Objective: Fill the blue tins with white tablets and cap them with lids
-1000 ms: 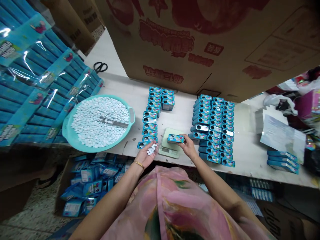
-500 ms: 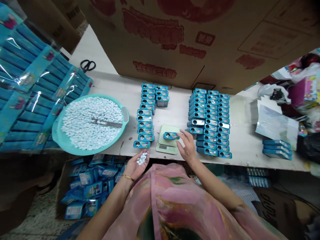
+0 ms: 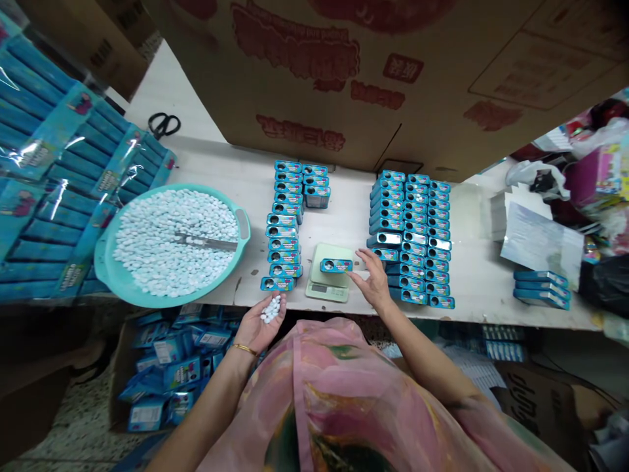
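My left hand [image 3: 259, 326] is cupped palm up at the table's front edge, holding a small heap of white candies [image 3: 270, 310]. My right hand [image 3: 373, 280] is beside the kitchen scale [image 3: 328, 292], its thumb and fingers apart with nothing between them. On the scale's plate lies a blue tin [image 3: 336, 265], white pieces showing in its round opening. To the left runs a row of similar tins [image 3: 284, 232], and to the right stand several columns of them [image 3: 413, 250]. A turquoise basin [image 3: 132, 301] full of white candies holds a metal scoop or blade [image 3: 211, 243].
A big cardboard box [image 3: 314, 85] stands at the table's back. Black scissors [image 3: 164, 124] lie behind the basin. Wrapped blue packs [image 3: 54, 196] are stacked at far left. Flat blue boxes [image 3: 541, 290] sit at right. A carton of blue packages [image 3: 181, 373] stands below the table.
My right hand has let go of the tin on the scale and drawn slightly right, fingers spreading. My left hand, still holding candies, has shifted slightly left in view.
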`<state>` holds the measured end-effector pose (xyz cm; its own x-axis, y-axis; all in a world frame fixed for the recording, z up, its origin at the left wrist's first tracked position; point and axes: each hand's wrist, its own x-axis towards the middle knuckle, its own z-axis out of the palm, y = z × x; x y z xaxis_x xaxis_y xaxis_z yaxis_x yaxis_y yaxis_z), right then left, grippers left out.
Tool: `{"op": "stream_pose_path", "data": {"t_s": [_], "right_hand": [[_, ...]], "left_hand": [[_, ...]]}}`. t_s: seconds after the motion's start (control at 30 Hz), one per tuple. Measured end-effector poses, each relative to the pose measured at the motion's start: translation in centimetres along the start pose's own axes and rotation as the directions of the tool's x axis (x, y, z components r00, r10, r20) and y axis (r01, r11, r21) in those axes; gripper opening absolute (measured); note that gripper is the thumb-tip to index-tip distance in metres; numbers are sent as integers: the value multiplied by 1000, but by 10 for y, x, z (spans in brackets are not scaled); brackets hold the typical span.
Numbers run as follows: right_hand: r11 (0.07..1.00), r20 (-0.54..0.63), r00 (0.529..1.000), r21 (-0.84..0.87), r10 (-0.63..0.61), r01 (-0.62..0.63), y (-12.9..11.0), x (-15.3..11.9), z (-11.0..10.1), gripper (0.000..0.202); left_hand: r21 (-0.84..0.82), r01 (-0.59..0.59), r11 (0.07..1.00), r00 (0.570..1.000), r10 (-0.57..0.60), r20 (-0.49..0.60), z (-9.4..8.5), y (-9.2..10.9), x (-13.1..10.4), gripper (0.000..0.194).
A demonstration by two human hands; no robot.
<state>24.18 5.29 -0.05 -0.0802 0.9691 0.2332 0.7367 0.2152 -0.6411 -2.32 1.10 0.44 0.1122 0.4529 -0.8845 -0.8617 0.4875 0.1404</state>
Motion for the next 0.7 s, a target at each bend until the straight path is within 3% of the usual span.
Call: {"op": "stream_pose_path", "data": {"t_s": [0.13, 0.3, 0.57, 0.63, 0.7], "right_hand": [[999, 147, 988, -23, -40, 43, -1, 1, 8, 53], [992, 325, 942, -61, -87, 112, 2, 23, 20, 38], [969, 217, 976, -236, -23, 76, 5, 151, 77, 36], [960, 212, 977, -269, -21, 79, 9, 163, 83, 34], [953, 175, 982, -281, -68, 116, 19, 153, 70, 34]], "left_hand": [[9, 1, 1000, 1000, 0, -12, 3, 2, 2, 17], [10, -18, 1000, 999, 18, -29, 6, 8, 2, 18], [-9, -90, 996, 994, 89, -57, 13, 13, -4, 18], [-16, -96, 995, 993, 95, -64, 13, 12, -6, 18], [-18, -87, 996, 994, 86, -69, 11, 11, -6, 18]]}}
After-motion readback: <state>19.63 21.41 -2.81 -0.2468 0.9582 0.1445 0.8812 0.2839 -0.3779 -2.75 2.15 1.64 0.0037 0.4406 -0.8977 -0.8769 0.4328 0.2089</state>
